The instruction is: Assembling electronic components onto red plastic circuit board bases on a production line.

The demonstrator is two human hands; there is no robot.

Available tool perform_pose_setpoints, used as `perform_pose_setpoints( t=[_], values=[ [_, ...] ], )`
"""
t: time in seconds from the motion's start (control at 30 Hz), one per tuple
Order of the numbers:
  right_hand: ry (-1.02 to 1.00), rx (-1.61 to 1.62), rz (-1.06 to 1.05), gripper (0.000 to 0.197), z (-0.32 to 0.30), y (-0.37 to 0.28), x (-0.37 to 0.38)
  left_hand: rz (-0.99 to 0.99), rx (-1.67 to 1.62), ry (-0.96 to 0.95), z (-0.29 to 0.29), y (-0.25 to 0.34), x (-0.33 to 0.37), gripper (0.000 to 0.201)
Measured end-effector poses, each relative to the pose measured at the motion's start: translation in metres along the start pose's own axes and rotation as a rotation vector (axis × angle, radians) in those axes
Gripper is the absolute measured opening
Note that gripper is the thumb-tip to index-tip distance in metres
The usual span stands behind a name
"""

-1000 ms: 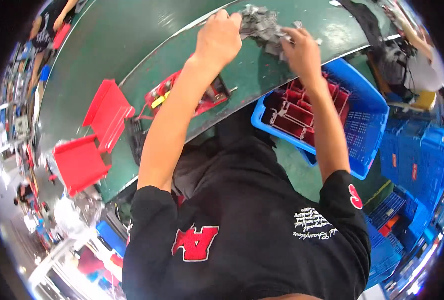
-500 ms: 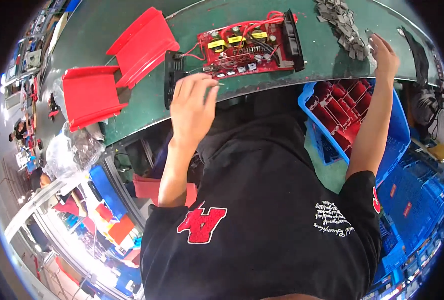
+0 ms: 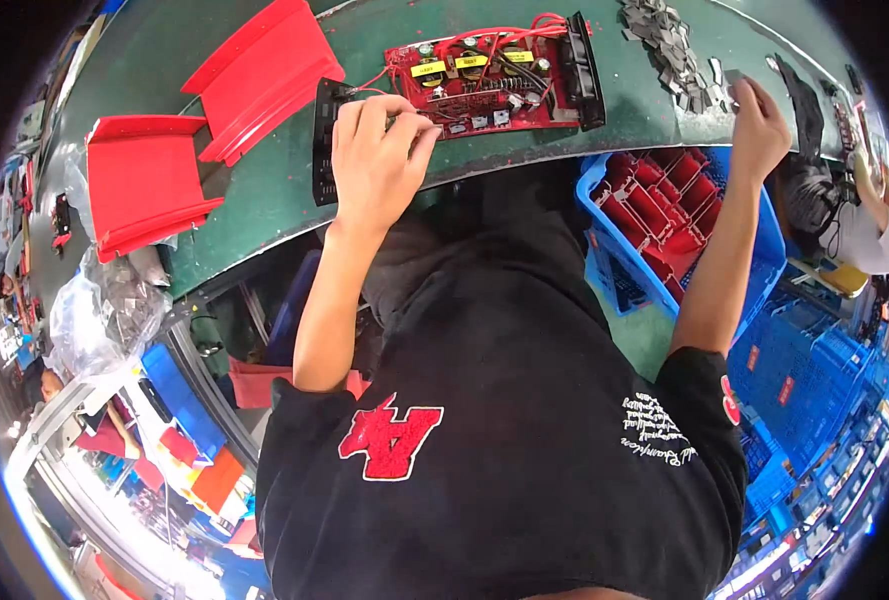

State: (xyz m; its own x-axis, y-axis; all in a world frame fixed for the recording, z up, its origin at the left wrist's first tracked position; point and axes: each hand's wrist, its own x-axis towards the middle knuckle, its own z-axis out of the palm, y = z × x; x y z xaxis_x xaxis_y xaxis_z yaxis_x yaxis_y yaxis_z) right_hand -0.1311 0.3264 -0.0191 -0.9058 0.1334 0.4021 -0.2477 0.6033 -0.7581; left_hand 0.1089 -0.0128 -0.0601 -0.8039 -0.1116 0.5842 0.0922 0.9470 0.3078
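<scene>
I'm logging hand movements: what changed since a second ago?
The left hand has left the pile of grey pieces and moved leftward to the near-left corner of the open red unit; whether it holds anything is unclear. The right hand stays beside the pile, pinching a grey piece. The red covers and blue crate appear unmoved.

Left hand near red circuit board — right hand pinching grey piece
</scene>
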Motion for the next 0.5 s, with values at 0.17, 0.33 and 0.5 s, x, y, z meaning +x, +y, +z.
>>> perform_pose_setpoints(
  t=[0.17, 0.33, 0.5],
  values=[
    [-0.419, 0.214, -0.196, 0.015, 0.035, -0.100, -0.118, -0.078, 0.032, -0.038, -0.003, -0.002, -0.001, 0.029],
    [-0.452, 0.259, -0.602, 0.015, 0.101, -0.101, -0.178, -0.102, 0.052, -0.122, -0.003, 0.001, 0.003, 0.039],
    [-0.363, 0.216, -0.720, 0.019, 0.124, -0.090, -0.190, -0.130, 0.080, -0.146, -0.005, 0.004, 0.006, 0.050]
  ],
)
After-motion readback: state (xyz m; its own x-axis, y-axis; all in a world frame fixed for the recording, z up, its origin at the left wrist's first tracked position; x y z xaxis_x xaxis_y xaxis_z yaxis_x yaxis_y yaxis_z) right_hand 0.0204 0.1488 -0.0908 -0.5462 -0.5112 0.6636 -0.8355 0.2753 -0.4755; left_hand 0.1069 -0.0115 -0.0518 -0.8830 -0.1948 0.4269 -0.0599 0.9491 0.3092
